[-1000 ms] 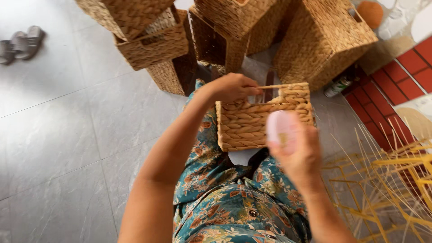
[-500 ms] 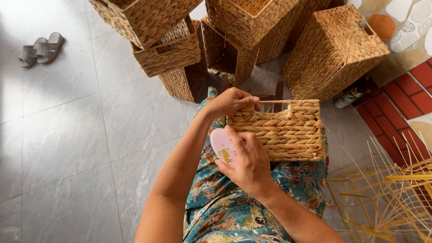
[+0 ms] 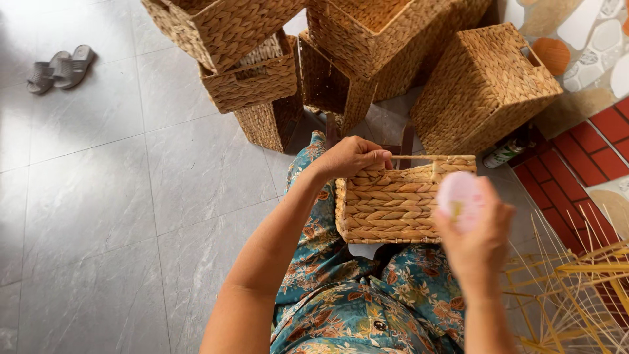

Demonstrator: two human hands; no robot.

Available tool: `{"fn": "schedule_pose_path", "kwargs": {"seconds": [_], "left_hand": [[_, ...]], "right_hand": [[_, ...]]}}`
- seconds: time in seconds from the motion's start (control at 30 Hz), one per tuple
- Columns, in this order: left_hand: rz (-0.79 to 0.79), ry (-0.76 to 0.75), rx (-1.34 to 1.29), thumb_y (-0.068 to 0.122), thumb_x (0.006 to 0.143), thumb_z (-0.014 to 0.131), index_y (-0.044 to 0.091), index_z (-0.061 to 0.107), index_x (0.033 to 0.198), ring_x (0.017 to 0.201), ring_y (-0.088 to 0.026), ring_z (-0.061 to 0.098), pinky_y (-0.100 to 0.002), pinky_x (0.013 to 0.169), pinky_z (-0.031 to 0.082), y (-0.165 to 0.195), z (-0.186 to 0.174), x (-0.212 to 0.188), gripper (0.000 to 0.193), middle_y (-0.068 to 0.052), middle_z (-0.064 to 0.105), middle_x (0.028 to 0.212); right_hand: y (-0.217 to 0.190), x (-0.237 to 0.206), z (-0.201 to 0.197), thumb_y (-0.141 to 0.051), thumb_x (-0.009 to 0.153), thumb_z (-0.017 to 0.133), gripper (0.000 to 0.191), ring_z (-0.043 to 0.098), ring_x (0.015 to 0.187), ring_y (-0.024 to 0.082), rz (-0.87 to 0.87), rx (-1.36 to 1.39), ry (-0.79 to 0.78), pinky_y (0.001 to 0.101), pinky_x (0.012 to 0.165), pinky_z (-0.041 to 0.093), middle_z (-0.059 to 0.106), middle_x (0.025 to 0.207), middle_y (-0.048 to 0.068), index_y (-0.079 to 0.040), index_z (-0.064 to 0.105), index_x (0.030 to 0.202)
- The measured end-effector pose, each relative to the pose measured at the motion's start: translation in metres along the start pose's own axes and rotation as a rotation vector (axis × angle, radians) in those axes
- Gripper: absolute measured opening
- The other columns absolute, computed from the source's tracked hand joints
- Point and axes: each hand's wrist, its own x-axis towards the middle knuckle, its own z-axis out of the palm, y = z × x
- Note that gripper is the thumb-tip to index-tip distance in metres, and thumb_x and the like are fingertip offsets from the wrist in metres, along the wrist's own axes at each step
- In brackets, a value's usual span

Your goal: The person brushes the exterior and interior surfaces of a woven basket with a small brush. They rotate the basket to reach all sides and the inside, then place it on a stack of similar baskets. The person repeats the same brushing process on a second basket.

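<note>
Many big woven baskets (image 3: 481, 85) stand piled on the grey tile floor (image 3: 98, 196) — at its far edge. A small woven basket (image 3: 393, 203) rests on the lap; the left hand (image 3: 350, 157) pinches its top rim. The right hand (image 3: 475, 229) is closed around a pink thing (image 3: 458, 193).

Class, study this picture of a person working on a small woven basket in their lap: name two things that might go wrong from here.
1. The small woven straw basket rests on the lap, gripped only at its rim by the left hand; it may tip off.
2. The right hand holds a pale pink rounded object loosely before the basket; it might slip onto the grey floor tiles.
</note>
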Motion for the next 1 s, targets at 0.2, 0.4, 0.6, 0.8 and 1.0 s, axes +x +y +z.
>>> {"fn": "schedule_pose_path", "kwargs": {"seconds": [0.2, 0.4, 0.6, 0.8, 1.0], "left_hand": [[0.082, -0.011, -0.047, 0.049, 0.098, 0.060, 0.012, 0.082, 0.100, 0.081, -0.010, 0.069, -0.030, 0.076, 0.057, -0.007, -0.005, -0.010, 0.043, -0.002, 0.080, 0.089], [0.006, 0.001, -0.129, 0.048, 0.099, 0.062, 0.010, 0.082, 0.102, 0.076, -0.012, 0.062, -0.034, 0.070, 0.055, -0.008, -0.005, -0.014, 0.043, -0.007, 0.075, 0.084], [0.046, 0.037, -0.001, 0.050, 0.096, 0.059, 0.016, 0.082, 0.099, 0.075, -0.013, 0.072, -0.032, 0.068, 0.057, 0.002, 0.004, -0.009, 0.041, -0.004, 0.078, 0.083], [0.027, 0.077, 0.053, 0.048, 0.096, 0.062, 0.014, 0.083, 0.097, 0.070, -0.015, 0.067, -0.033, 0.067, 0.055, 0.007, 0.006, -0.008, 0.040, -0.008, 0.076, 0.076], [0.053, 0.074, 0.003, 0.045, 0.098, 0.062, 0.012, 0.081, 0.096, 0.071, -0.010, 0.064, -0.031, 0.067, 0.055, -0.001, 0.001, -0.016, 0.038, -0.005, 0.075, 0.077]], "right_hand": [[-0.092, -0.022, 0.055, -0.033, 0.072, 0.085, 0.086, 0.058, 0.101, 0.030, -0.268, 0.204, -0.235, 0.0441, 0.083, 0.051, 0.056, 0.110, 0.016, -0.007, 0.046, 0.144], [-0.056, 0.000, 0.045, -0.034, 0.076, 0.087, 0.084, 0.059, 0.099, 0.028, -0.281, 0.164, -0.174, 0.0436, 0.078, 0.053, 0.059, 0.110, 0.014, -0.007, 0.047, 0.145], [0.038, 0.009, -0.004, -0.024, 0.089, 0.085, 0.078, 0.060, 0.118, 0.034, -0.003, -0.076, 0.046, 0.0460, 0.092, 0.054, 0.056, 0.131, 0.020, -0.007, 0.043, 0.153], [-0.032, -0.009, 0.022, -0.031, 0.084, 0.084, 0.083, 0.060, 0.109, 0.033, -0.114, 0.068, -0.052, 0.0452, 0.087, 0.053, 0.055, 0.122, 0.019, -0.006, 0.041, 0.151], [-0.104, -0.024, 0.058, -0.032, 0.069, 0.087, 0.087, 0.059, 0.098, 0.031, -0.357, 0.251, -0.279, 0.0466, 0.082, 0.052, 0.058, 0.107, 0.016, -0.004, 0.048, 0.142]]}}
